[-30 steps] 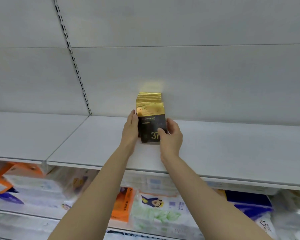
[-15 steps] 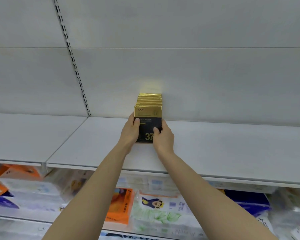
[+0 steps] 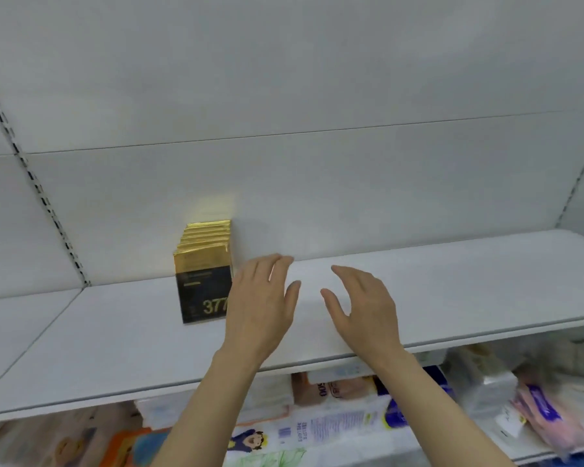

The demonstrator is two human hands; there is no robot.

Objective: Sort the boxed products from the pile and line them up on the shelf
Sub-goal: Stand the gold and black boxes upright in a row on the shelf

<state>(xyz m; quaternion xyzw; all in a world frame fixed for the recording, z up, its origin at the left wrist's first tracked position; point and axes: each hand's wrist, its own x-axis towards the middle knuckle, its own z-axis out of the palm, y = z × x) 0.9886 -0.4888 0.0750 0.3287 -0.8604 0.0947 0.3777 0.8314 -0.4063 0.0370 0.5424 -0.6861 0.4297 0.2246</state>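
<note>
A row of several gold-and-black boxes (image 3: 203,281) stands upright on the white shelf (image 3: 115,335), one behind another back to the rear wall. The front box shows "377" in gold. My left hand (image 3: 260,305) hovers just right of the front box, fingers straight and spread, holding nothing. My right hand (image 3: 361,305) floats further right over the bare shelf, fingers relaxed, also holding nothing. Neither hand touches the boxes.
The shelf's front lip (image 3: 418,347) runs across the view below my wrists. Under it, a lower shelf holds packs of tissue and paper goods (image 3: 334,423). A slotted upright (image 3: 44,197) runs up the back wall on the left.
Both hands have let go of the front box and drawn back to the right. The view has swung right, so the row of boxes now sits left of my hands.
</note>
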